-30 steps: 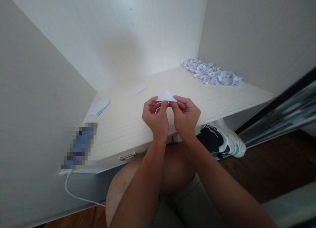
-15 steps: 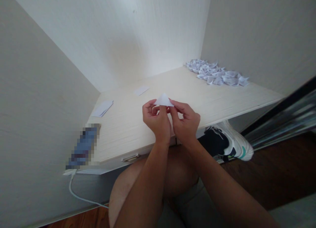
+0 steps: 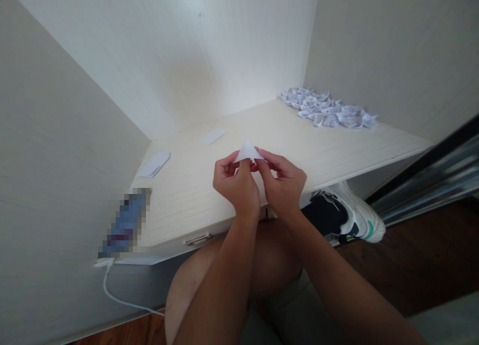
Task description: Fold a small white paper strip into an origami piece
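white paper triangle (image 3: 247,151), cream streaked desk (image 3: 179,195), dark sock (image 3: 325,216), white cable (image 3: 125,303), brown floor (image 3: 422,250)

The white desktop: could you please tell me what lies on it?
A pile of folded papers, a paper slip, a paper stack and, far left, a pixelated object. The left hand and right hand, holding a paper triangle, cover the part behind them.

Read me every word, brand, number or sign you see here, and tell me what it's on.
None can be read.
Pixelated object, at the left of the desk: blocked out, nothing legible.
White shoe: dark and green markings, too blurred for any brand.
Folded paper between left hand and right hand: no writing visible.
Paper heap: any marks too small to read.
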`<state>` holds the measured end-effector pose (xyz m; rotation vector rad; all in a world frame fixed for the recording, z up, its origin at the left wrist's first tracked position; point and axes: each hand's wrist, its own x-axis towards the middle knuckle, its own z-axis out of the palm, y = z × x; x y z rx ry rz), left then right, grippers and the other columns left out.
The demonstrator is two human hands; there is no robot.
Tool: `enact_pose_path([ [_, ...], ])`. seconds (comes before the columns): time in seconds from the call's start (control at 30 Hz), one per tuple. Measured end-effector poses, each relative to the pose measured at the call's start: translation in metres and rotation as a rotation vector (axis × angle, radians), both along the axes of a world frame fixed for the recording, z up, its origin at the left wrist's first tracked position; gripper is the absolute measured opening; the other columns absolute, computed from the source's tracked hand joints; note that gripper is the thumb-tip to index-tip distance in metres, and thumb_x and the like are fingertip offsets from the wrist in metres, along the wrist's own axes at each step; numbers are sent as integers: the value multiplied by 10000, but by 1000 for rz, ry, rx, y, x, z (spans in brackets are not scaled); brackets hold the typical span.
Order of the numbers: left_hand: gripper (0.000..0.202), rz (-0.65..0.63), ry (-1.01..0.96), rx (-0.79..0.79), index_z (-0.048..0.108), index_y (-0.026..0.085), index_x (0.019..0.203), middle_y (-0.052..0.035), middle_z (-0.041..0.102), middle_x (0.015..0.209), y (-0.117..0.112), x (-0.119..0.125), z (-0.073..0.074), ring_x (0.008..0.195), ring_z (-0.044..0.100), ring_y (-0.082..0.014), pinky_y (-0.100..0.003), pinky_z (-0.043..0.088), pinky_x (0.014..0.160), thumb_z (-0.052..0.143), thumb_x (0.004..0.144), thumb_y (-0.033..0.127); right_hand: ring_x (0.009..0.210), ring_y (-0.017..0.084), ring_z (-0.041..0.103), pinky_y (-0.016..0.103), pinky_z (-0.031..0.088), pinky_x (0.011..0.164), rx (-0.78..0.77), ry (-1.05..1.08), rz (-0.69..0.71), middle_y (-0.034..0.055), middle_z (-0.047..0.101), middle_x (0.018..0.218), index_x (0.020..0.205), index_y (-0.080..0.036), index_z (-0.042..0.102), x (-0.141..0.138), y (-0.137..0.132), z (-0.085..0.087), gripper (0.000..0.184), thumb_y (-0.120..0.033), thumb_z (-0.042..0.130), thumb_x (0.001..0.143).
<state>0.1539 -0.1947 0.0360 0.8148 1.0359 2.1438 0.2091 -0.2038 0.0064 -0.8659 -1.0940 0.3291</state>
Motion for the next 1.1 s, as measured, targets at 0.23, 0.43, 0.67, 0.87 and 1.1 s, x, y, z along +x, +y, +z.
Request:
enact_pose_path([
  [0.23, 197, -36, -27, -66, 817, 189, 929, -23, 837, 902, -2, 4, -11, 843, 813, -201, -389, 696, 844, 830, 743, 126, 856, 179, 786, 359, 667, 822, -70, 161, 77, 28, 832, 1115, 1106, -263, 835, 2, 12, -6, 185, -282, 740, 948],
  [0.43, 280, -69, 166, -76, 832, 228, 1144, -27, 852, 999, -2, -2, -20, 858, 810, -180, -366, 684, 864, 789, 868, 214, 747, 139, 729, 271, 606, 676, -119, 110, -13, 42, 801, 984, 999, -209, 825, 7, 15, 2, 131, -274, 757, 907],
  [0.67, 344, 24, 335, -11, 784, 214, 1222, -63, 778, 1172, -2, -7, -18, 821, 741, -133, -272, 633, 696, 742, 880, 206, 675, 101, 642, 216, 532, 567, -97, 102, -139, 27, 712, 947, 892, -195, 799, 3, 10, 5, 57, -215, 749, 875],
  [0.87, 209, 24, 273, -157, 816, 178, 1004, -45, 788, 932, 0, -9, -14, 696, 674, -133, -255, 549, 599, 823, 824, 284, 661, 109, 638, 222, 530, 553, -129, 71, -170, 26, 721, 925, 878, -196, 777, 3, 9, 6, 63, -237, 728, 874],
  [1.1, 204, 22, 302, -188, 848, 204, 912, -32, 813, 831, 1, -8, -17, 651, 664, -142, -269, 493, 582, 865, 822, 386, 675, 127, 654, 248, 540, 585, -147, 45, -156, 28, 737, 881, 888, -197, 771, 4, 9, 6, 75, -259, 729, 890],
])
